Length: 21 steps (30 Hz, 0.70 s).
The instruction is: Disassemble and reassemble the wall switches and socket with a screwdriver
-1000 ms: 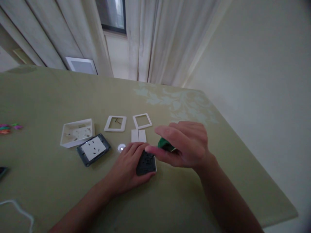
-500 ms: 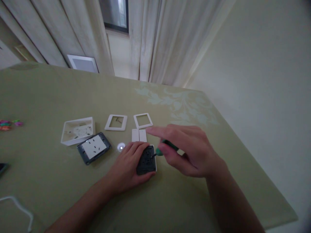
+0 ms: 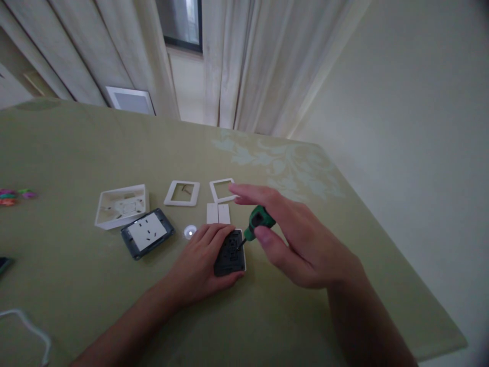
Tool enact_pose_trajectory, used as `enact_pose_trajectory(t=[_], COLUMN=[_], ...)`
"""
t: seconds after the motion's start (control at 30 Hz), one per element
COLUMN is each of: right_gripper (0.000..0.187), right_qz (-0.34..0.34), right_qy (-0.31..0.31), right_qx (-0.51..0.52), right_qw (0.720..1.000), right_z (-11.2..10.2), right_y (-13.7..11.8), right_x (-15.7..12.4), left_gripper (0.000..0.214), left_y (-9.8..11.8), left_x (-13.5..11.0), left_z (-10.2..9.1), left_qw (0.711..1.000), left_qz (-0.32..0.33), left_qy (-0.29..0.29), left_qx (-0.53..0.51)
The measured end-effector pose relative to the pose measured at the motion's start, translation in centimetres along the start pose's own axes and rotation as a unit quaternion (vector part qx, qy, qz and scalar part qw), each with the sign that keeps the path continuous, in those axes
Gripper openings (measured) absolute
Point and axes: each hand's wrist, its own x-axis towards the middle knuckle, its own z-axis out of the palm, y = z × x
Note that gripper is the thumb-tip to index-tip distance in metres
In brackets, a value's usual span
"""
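My left hand (image 3: 200, 260) presses down on a dark switch module (image 3: 230, 253) lying on the green table, fingers curled round its left and near edges. My right hand (image 3: 301, 239) holds a short green-handled screwdriver (image 3: 256, 222) between thumb and fingers, index finger stretched out. The screwdriver's tip rests on the module's upper right corner. Just beyond the module lie two small white rocker plates (image 3: 218, 213).
Further left lie a grey socket module with a white face (image 3: 147, 233), a white back box (image 3: 121, 205), two white frames (image 3: 182, 193) (image 3: 222, 189) and a small round shiny piece (image 3: 190, 232). Coloured bits (image 3: 13, 196) and a white cable (image 3: 26, 329) sit at the left edge. The table's right edge (image 3: 401, 265) drops off.
My right hand has turned and drawn back to the right, exposing the green screwdriver handle, whose tip now touches the module. My left hand has stayed on the module.
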Motion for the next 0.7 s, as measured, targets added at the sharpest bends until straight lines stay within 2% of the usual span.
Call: enact_pose_trajectory(t=[0.07, 0.17, 0.2, 0.23, 0.33, 0.4, 0.47, 0.5, 0.57, 0.63, 0.7], right_gripper=[0.041, 0.018, 0.019, 0.023, 0.047, 0.051, 0.032, 0.021, 0.019, 0.024, 0.023], right_qz=[-0.004, -0.026, -0.027, -0.024, 0.000, -0.004, -0.037, -0.064, -0.113, -0.132, -0.093], right_qy=[-0.016, 0.077, 0.096, 0.090, -0.010, -0.029, 0.043, 0.089, 0.152, 0.161, 0.144], right_qx=[0.002, -0.154, -0.182, -0.173, -0.027, 0.001, -0.098, -0.161, -0.248, -0.263, -0.234], right_qw=[1.000, 0.985, 0.978, 0.981, 1.000, 1.000, 0.994, 0.981, 0.950, 0.942, 0.957], right_z=[0.0, 0.1, 0.1, 0.0, -0.4, -0.4, 0.1, 0.4, 1.1, 1.5, 1.4], right_y=[-0.2, -0.7, -0.8, -0.9, -1.2, -1.2, -0.9, -0.7, -0.3, 0.0, 0.0], right_x=[0.0, -0.1, -0.1, -0.1, -0.1, -0.2, -0.4, -0.5, -0.7, -0.6, -0.4], left_gripper=[0.070, 0.068, 0.067, 0.068, 0.071, 0.071, 0.068, 0.066, 0.062, 0.060, 0.061], left_y=[0.1, 0.3, 0.3, 0.4, 0.4, 0.3, 0.3, 0.3, 0.3, 0.4, 0.4], left_x=[0.0, 0.1, 0.1, 0.1, 0.1, 0.1, 0.1, 0.1, 0.2, 0.2, 0.2], left_z=[-0.1, -0.2, -0.3, -0.4, -0.4, -0.3, -0.3, -0.3, -0.4, -0.4, -0.4], left_qw=[1.000, 1.000, 1.000, 1.000, 1.000, 1.000, 1.000, 1.000, 1.000, 1.000, 1.000], left_qz=[0.000, -0.002, -0.006, -0.008, -0.007, -0.001, -0.002, -0.003, -0.007, -0.008, -0.003], left_qy=[0.000, -0.013, -0.018, -0.020, -0.013, -0.013, -0.017, -0.017, -0.013, -0.012, -0.011], left_qx=[0.000, -0.004, -0.005, -0.005, -0.004, -0.002, -0.002, -0.005, -0.014, -0.016, -0.014])
